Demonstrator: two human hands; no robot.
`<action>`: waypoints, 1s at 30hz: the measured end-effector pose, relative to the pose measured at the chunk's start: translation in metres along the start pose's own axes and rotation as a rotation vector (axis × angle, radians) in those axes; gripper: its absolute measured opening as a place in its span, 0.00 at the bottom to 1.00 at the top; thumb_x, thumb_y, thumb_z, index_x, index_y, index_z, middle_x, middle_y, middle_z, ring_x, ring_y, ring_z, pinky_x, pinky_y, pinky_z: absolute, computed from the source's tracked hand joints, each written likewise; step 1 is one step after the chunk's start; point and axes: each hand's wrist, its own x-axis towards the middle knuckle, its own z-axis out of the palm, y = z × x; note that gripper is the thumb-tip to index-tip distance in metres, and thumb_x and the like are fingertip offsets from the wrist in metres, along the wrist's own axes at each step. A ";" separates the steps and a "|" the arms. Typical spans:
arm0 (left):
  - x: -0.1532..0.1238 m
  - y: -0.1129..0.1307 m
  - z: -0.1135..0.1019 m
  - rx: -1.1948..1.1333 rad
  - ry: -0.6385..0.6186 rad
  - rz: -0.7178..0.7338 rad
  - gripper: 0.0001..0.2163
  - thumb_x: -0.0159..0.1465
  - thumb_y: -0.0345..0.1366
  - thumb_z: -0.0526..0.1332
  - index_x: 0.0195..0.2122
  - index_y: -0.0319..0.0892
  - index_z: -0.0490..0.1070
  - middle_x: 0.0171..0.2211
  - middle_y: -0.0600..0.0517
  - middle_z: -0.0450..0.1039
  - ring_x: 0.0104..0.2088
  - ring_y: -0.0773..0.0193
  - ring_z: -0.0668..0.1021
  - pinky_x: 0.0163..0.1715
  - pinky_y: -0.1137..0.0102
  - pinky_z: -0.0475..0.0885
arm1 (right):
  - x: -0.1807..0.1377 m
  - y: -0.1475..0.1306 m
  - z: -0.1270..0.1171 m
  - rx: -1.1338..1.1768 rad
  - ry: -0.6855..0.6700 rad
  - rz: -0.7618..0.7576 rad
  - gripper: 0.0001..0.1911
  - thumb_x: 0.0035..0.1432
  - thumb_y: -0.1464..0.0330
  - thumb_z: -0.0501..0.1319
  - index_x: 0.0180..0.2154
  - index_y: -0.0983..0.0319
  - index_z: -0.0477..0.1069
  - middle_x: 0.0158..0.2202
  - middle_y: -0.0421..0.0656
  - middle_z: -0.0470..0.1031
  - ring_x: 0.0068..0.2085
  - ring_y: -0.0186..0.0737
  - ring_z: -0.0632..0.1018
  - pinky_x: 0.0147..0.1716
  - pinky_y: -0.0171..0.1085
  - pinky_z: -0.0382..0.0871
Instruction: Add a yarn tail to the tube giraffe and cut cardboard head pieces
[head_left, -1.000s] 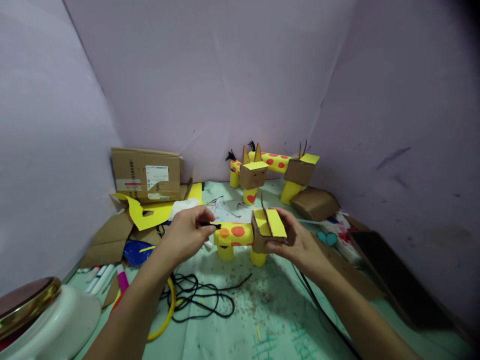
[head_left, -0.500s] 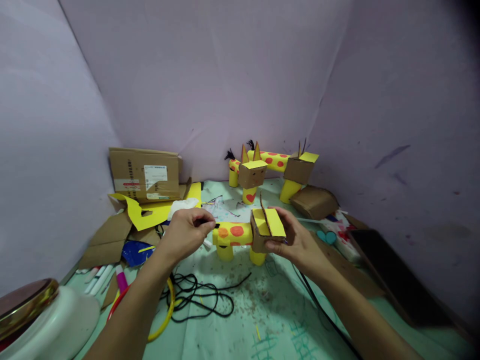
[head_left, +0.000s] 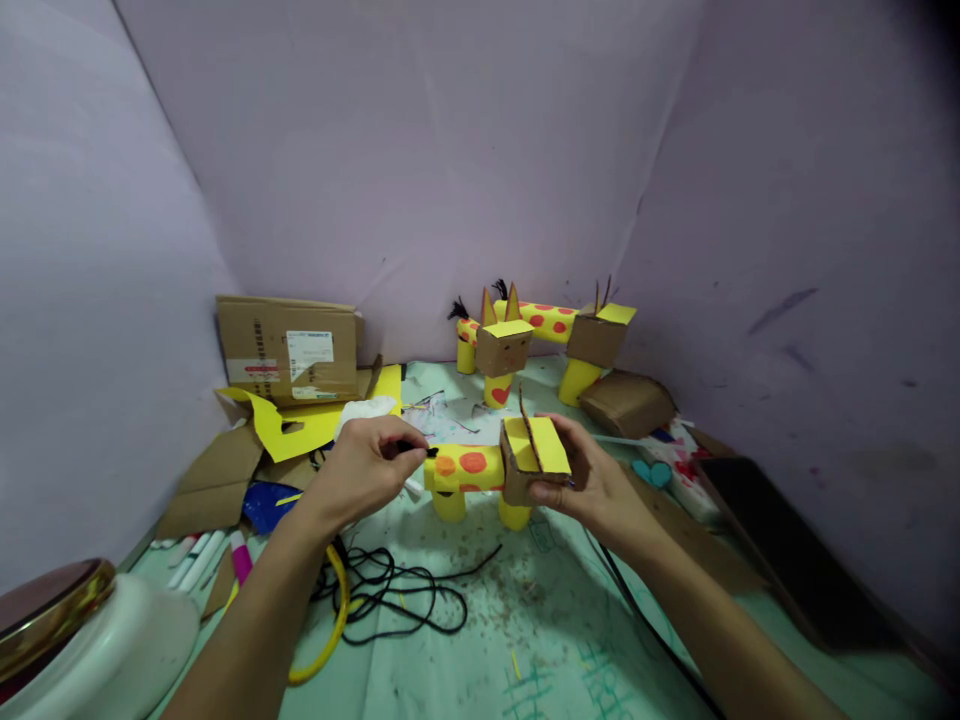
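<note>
We note the spotted figure (head_left: pixel 472 466) at mid-counter (head_left: pixel 465 660), its yellow tube body level on two yellow legs, orange-red spots along the side, a cardboard box for a head with yellow paper on top. Left hand (head_left: pixel 367 475): grip pinched, thumb and forefinger closed on a black strand (head_left: pixel 433 453) at the figure's rear end. Right hand (head_left: pixel 596 490): grip curved round the head, thumb on the near face, fingers along the far side, opened only to the head's width.

Writing: we find most of it on the cardboard box (head_left: pixel 259 335) at back left. It bears a white label (head_left: pixel 310 346), print too small for us to read; a column of dark characters, also illegible here; and a pale strip (head_left: pixel 253 370) with red marking. On the counter's near edge we record green pen lines (head_left: pixel 527 692) crossed like grids; no words made out.

Behind, two similar figures: an eared figure (head_left: pixel 504 352), red heart on its front leg, and a longer figure (head_left: pixel 598 340) to its right. Loose black cord (head_left: pixel 405 602) lies tangled in front, beside a yellow loop (head_left: pixel 341 620).
</note>
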 end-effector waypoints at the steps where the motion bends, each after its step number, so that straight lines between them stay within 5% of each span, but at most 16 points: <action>1: 0.000 0.000 0.000 0.004 0.000 0.009 0.06 0.52 0.32 0.58 0.25 0.40 0.76 0.24 0.51 0.75 0.25 0.65 0.73 0.25 0.72 0.66 | 0.000 -0.001 0.000 0.002 0.004 0.005 0.34 0.41 0.65 0.69 0.51 0.56 0.60 0.54 0.47 0.67 0.54 0.51 0.69 0.51 0.48 0.65; 9: 0.002 0.002 0.009 0.058 0.083 -0.017 0.05 0.52 0.32 0.59 0.21 0.40 0.72 0.20 0.54 0.72 0.22 0.67 0.71 0.23 0.73 0.64 | 0.000 -0.004 0.002 0.047 0.008 0.045 0.35 0.39 0.67 0.70 0.50 0.56 0.59 0.54 0.48 0.66 0.55 0.51 0.68 0.54 0.50 0.62; 19: 0.007 0.006 0.015 -0.488 0.008 -0.400 0.05 0.44 0.32 0.63 0.19 0.39 0.67 0.11 0.60 0.64 0.13 0.73 0.66 0.13 0.77 0.61 | 0.000 -0.001 0.002 0.070 0.005 0.039 0.36 0.39 0.67 0.70 0.50 0.57 0.59 0.54 0.48 0.66 0.55 0.51 0.69 0.54 0.50 0.62; 30: 0.009 0.008 0.018 -0.495 0.080 -0.441 0.05 0.45 0.30 0.62 0.18 0.39 0.66 0.11 0.60 0.63 0.12 0.74 0.66 0.11 0.79 0.61 | 0.000 0.002 0.001 0.053 -0.015 -0.007 0.34 0.41 0.66 0.70 0.50 0.56 0.59 0.54 0.48 0.67 0.54 0.51 0.69 0.53 0.50 0.63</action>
